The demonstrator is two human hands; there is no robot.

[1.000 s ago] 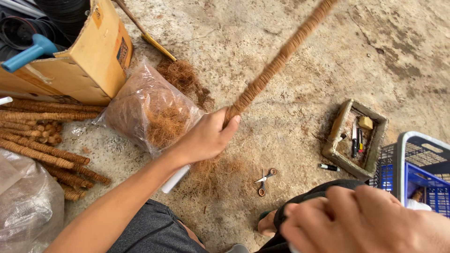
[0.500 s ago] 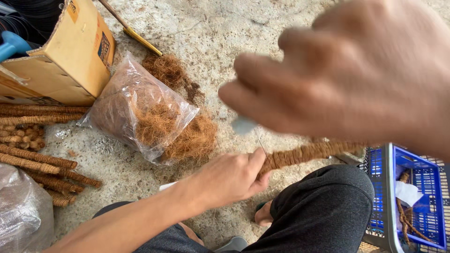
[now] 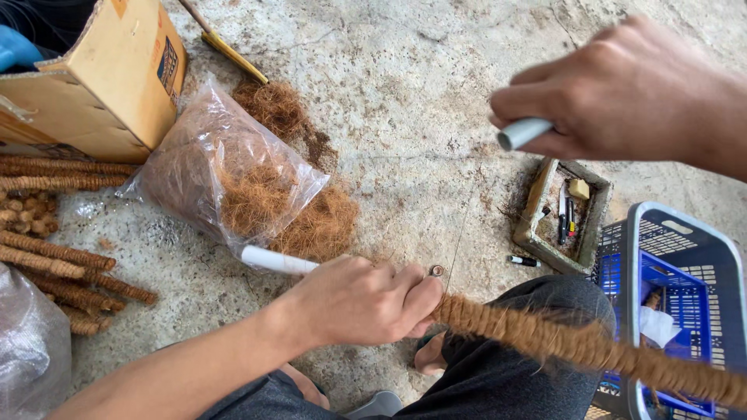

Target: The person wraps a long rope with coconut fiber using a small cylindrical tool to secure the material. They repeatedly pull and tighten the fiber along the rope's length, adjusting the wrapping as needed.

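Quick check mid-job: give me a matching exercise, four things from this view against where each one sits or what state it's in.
Things:
1. left hand
2. right hand
3. plastic bag of fibre
4. blue crate

Places or states:
A. at the right edge, beside the knee
B. lying on the floor next to the cardboard box
C. raised, holding a small grey tube
D. gripping the fibre-wrapped pole

Pairs: 1-D, 2-C, 3-B, 4-A

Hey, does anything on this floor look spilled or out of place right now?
Yes: loose brown coconut fibre has spilled from the open clear plastic bag onto the concrete floor, with another clump lying beyond the bag near the cardboard box.
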